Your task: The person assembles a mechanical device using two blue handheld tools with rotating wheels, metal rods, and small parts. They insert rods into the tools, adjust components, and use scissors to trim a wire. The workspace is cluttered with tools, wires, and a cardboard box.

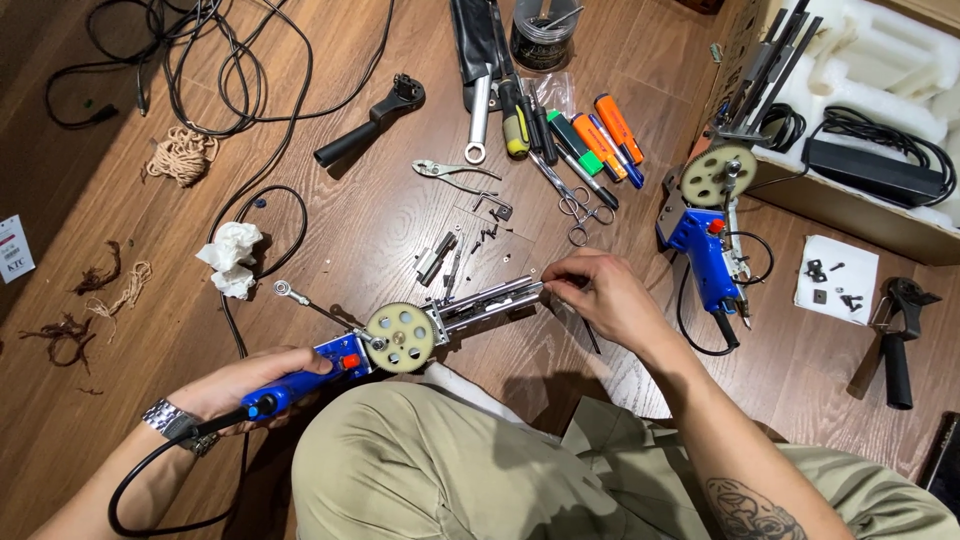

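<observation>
My left hand (240, 385) grips the blue handle of a tufting gun (400, 335) lying on the wooden floor, just ahead of my knee. The gun has a cream gear wheel and a metal front rail pointing right. My right hand (600, 295) pinches the tip of that rail with thumb and fingers; a thin dark tool pokes out below the hand. Small metal parts and screws (470, 245) lie on a clear sheet just beyond the gun.
A second blue tufting gun (705, 215) leans by a cardboard box with white foam (870, 70). Pliers (450, 172), scissors (580, 205), a wrench, screwdrivers and markers (595, 140) lie further out. Black cables (220, 70), crumpled tissue (232, 258), yarn scraps and two black handles are scattered around.
</observation>
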